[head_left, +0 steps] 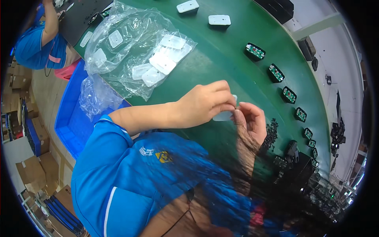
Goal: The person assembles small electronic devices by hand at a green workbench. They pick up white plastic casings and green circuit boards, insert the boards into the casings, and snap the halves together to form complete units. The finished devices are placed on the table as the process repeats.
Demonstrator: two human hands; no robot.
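Observation:
My left hand (207, 102) reaches in over the green table, fingers bent and pinched together. Under its fingers shows a translucent white plastic cover (223, 116), which it grips. My right hand (254, 122) meets it from the right, thumb and forefinger closed at the cover's edge. What sits between the right fingertips is too small or hidden to make out. A heap of small black parts (271, 134) lies just beyond the right hand. Strands of dark hair partly cover the right forearm.
A clear plastic bag (126, 75) with several white covers (162, 63) lies at the upper left. Black housings with green circuit boards (289, 95) line the right edge. Two housings with white tops (219, 20) stand far back. A blue bin (71, 114) and another person (39, 43) are left.

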